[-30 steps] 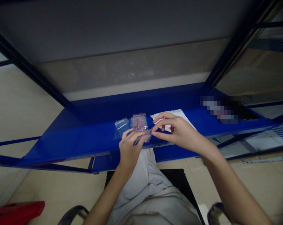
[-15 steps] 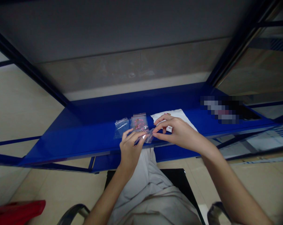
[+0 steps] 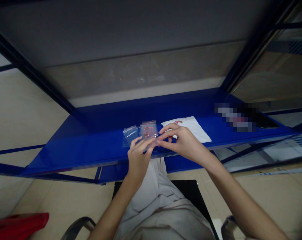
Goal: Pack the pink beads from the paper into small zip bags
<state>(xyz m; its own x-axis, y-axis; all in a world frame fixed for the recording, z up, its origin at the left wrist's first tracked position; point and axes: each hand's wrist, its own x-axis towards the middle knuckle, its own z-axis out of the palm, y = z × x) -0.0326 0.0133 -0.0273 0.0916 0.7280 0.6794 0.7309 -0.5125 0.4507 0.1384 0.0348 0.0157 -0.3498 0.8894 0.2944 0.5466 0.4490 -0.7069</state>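
Observation:
A small clear plastic bag [image 3: 155,142] is pinched between my two hands above the front edge of the blue shelf. My left hand [image 3: 139,159] grips its left side between thumb and fingers. On its right side, my right hand [image 3: 184,141] closes thumb and fingertips, which partly cover the bag. Just beyond lies a zip bag with small pink and brownish pieces [image 3: 148,128]. Flat clear zip bags [image 3: 130,133] lie to its left. Small pink and brown pieces [image 3: 178,122] rest on a white cloth or tissue [image 3: 197,128], partly behind my right hand.
The blue shelf [image 3: 96,133] spans the view, with blue metal posts on both sides. A dark object with a pixelated patch [image 3: 265,120] lies at its right end. Below are my lap, a black chair with armrests [image 3: 83,225], and red material [image 3: 21,225] at lower left.
My right hand has moved left, closer to my left hand, and less of the held bag shows. More of the white sheet and its pieces is uncovered. My left hand stays nearly still.

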